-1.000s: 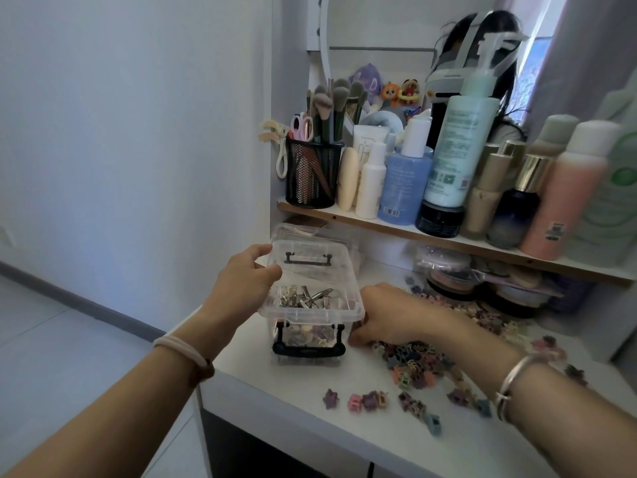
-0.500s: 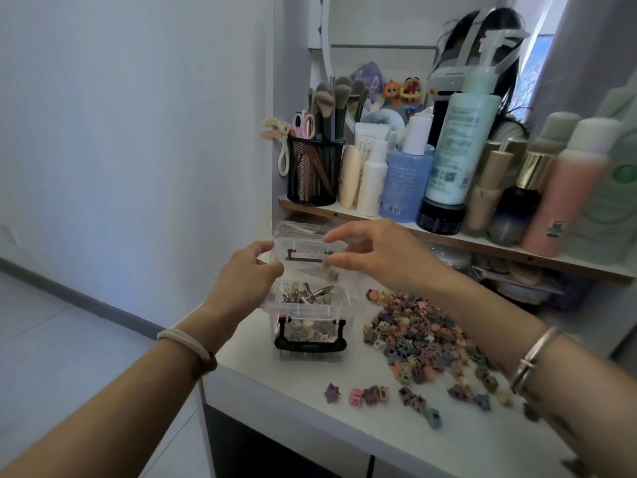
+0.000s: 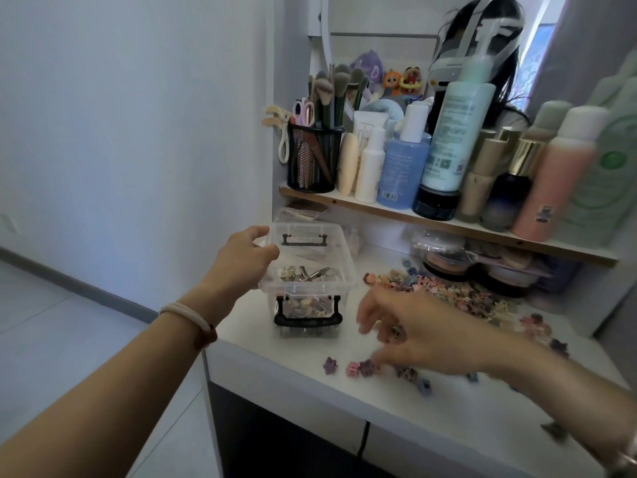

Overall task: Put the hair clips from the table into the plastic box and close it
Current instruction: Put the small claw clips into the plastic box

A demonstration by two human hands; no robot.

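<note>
**Left hand on box, right hand over loose clips**

Far left is plain wall and grey floor. The left forearm comes in from the lower left, pale wristbands (image 3: 189, 314) on the wrist. The left hand (image 3: 243, 262) grips the plastic box (image 3: 310, 288) at its left rear corner, fingers curled round the edge and thumb on top.

The box stands upright on the white table (image 3: 303, 357), near its left front corner. It is clear, with a black handle on the lid (image 3: 312, 251) and a black latch on the front. The lid looks seated; can't tell if it is latched. Metal clips show through the top, small coloured ones lower down.

Above the box on the shelf (image 3: 379, 208) is a black mesh cup (image 3: 313, 160) of brushes and scissors.

Right of the box, at the table's front edge, a purple clip (image 3: 330, 365) and a pink clip (image 3: 353, 369) lie apart from the rest. The right hand (image 3: 417, 334) hangs just over that row, palm down and fingers pointing down. It is motion-blurred, so can't tell if it pinches anything.

Behind the hand, a big heap of hair clips (image 3: 448, 293) spreads to the right, well outside the box.

Along the shelf to the right are a blue bottle (image 3: 403, 174), a mint pump bottle (image 3: 455, 139) and a pink bottle (image 3: 551, 188), blurred at the far edge.
</note>
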